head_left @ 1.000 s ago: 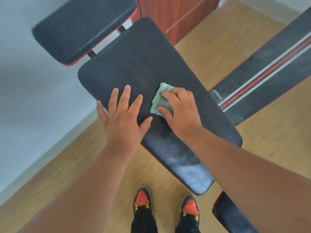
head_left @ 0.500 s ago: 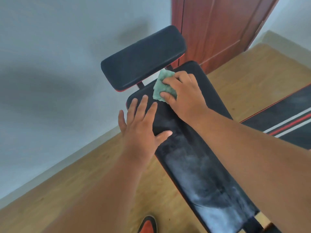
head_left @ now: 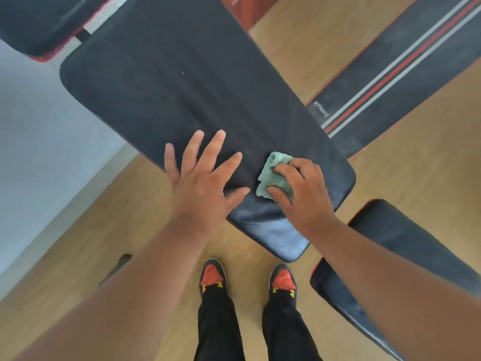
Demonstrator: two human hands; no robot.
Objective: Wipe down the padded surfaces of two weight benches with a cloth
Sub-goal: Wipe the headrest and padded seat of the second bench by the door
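On the near end of the black bench pad (head_left: pixel 182 82), the left hand (head_left: pixel 201 181) lies flat with fingers spread (palm down), holding nothing; just right of it, the right hand (head_left: pixel 299 192) curls around a green cloth (head_left: pixel 273 175) against the pad.

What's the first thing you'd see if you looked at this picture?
A green cloth in the middle, gripped by the right hand on a big black bench pad. The left hand lies flat beside it. Below, red-toed shoes stand on the wooden floor.
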